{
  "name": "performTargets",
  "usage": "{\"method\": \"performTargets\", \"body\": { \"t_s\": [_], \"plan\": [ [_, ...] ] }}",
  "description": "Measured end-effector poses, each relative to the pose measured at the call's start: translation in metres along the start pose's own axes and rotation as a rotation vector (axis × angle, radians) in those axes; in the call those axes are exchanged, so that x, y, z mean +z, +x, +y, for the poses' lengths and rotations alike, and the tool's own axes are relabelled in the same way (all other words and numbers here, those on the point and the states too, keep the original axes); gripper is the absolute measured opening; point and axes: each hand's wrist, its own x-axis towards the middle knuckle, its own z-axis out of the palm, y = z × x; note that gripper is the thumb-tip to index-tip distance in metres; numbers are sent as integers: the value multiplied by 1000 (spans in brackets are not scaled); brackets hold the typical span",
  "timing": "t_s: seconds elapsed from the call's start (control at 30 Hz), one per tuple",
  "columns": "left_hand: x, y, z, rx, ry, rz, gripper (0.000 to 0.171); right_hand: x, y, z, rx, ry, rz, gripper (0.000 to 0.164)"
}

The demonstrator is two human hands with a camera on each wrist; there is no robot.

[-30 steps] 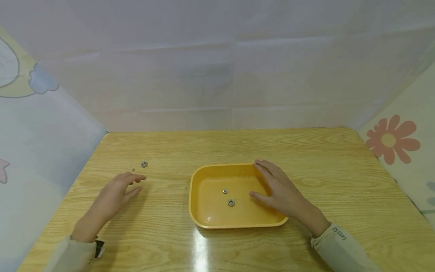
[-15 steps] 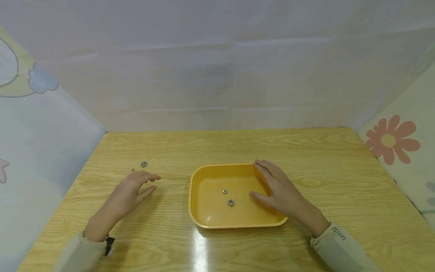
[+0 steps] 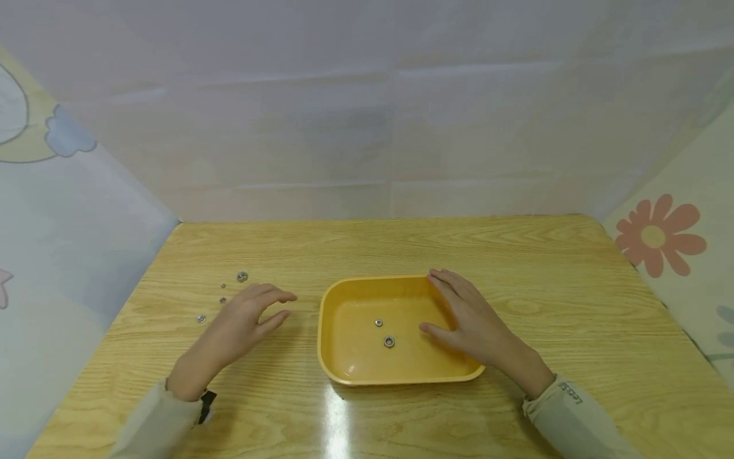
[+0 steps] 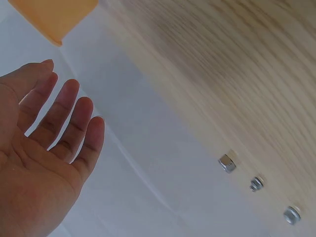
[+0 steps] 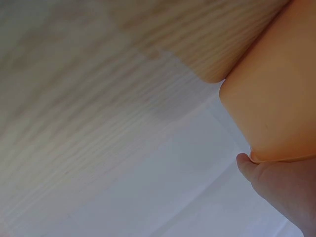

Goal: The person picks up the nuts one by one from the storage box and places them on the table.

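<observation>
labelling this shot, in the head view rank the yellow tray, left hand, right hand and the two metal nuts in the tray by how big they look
1. Yellow tray
2. Left hand and right hand: too alike to rank
3. Lower nut
4. Upper nut, slightly smaller

Walls [image 3: 63,217] bearing a flower [image 3: 654,236] and cloud [image 3: 69,132] flank a wood-grain table [image 3: 562,274].
</observation>
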Motion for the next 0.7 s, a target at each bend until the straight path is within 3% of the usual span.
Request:
{"method": "performTargets", "body": {
  "t_s": [0.4, 0.7],
  "plan": [
    [6, 11, 15, 10, -33, -29, 27, -1, 0, 1, -6, -3, 3, 88],
    [10, 16, 20, 65, -36, -16, 31, 0, -2, 2, -12, -6, 9, 88]
  ]
}}
